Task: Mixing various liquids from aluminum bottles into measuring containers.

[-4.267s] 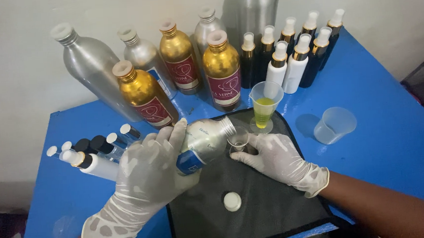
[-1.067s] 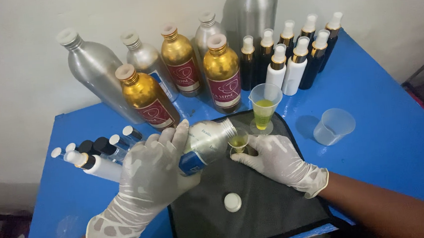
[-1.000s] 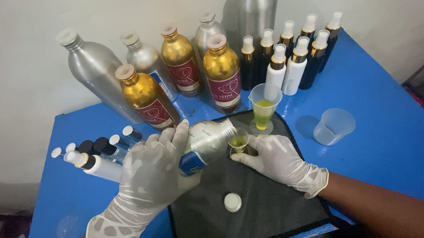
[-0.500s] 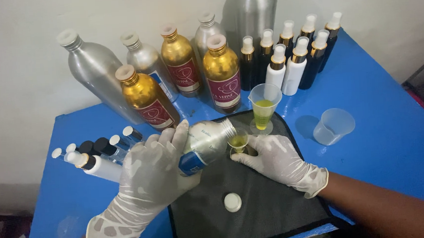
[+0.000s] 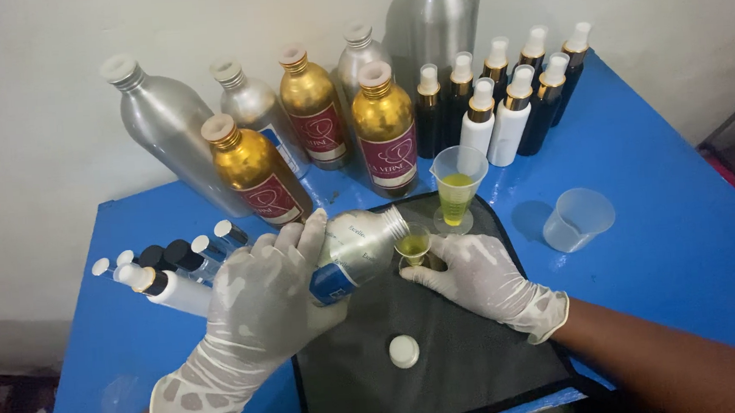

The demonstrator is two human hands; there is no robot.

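Head camera is looking down as we are working in white gloves over a black mat (image 5: 446,380) whose near edge is running out of the bottom of the frame. One white cap (image 5: 403,350) is lying loose on it, with bare mat all round. Our left hand (image 5: 263,302) is clenching a tipped silver bottle (image 5: 357,248), its mouth meeting the rim of a small cup (image 5: 413,246) of yellow liquid that our right hand (image 5: 478,272) is pinching at the base; whether liquid is flowing we cannot tell.

Just behind, at the mat's far edge, one taller measuring cup (image 5: 458,184) is holding yellow-green liquid. To the right, one empty clear cup (image 5: 578,219) is standing alone on the blue table (image 5: 684,238), with open surface around it up to the table's right edge. On the left, a cluster of small bottles (image 5: 171,265) is lying flat, partly hidden behind our left glove, so we are not counting them.

Along the wall we are counting three gold bottles (image 5: 387,133), four silver bottles (image 5: 162,121), the tallest cut off at the top, and nine slim spray bottles (image 5: 510,104), two of them white.
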